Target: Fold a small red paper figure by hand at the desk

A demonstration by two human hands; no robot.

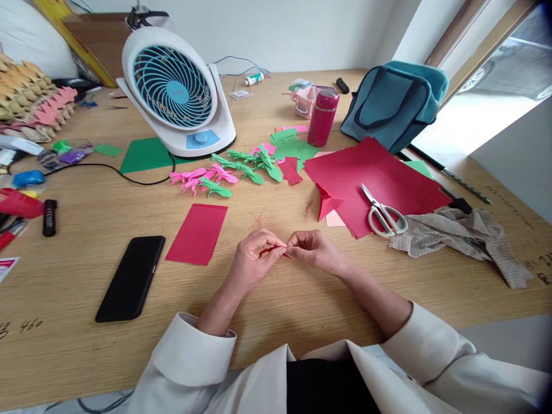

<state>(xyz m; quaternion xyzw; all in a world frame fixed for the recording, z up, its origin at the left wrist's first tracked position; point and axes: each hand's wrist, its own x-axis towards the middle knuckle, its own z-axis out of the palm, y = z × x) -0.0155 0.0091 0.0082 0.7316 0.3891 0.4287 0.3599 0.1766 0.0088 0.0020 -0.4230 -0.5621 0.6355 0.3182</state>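
Observation:
My left hand (pixel 254 259) and my right hand (pixel 313 250) meet just above the wooden table (pixel 276 322), near its front edge. Both pinch a small folded piece of red paper (pixel 272 250) between fingertips; most of it is hidden by the fingers. A red paper rectangle (pixel 197 233) lies flat just left of my left hand. A black phone (pixel 130 277) lies face down further left. A folded red shape (pixel 326 202) sits beyond my right hand.
A stack of red sheets (pixel 371 178) with scissors (pixel 383 214) lies at the right, beside a crumpled cloth (pixel 461 236). Several green and pink folded figures (pixel 224 175) lie mid-table. Behind stand a fan (pixel 176 92), a red bottle (pixel 322 117) and a teal bag (pixel 394 103).

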